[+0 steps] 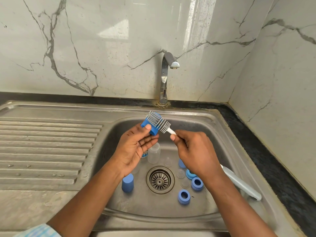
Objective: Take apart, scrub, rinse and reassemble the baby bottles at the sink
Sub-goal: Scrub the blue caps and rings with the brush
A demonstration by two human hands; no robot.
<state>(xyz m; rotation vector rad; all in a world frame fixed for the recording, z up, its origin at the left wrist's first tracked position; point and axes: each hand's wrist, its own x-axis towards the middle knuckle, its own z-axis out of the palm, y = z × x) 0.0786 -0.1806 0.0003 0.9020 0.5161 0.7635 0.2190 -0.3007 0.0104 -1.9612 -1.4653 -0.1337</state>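
under the left wrist, a blue cover point(127, 183) is seen standing in the sink point(153, 209). the left hand point(135, 147) is held palm-up over the basin, and a blue collar point(148, 126) is pinched between its thumb and fingers. the grey bristles of the brush point(158, 121) are laid against that collar; whether they pass through it cannot be told. the brush's white handle is gripped in the right hand point(193, 151), just beside the left. scrubbing is judged to be the step in hand: the collar would best be turned bit by bit in the fingers while the bristles are worked round threads and inner rim. below the hands a clear bottle point(153, 153) is seen; under the right wrist, blue rings point(184, 196) are lying.
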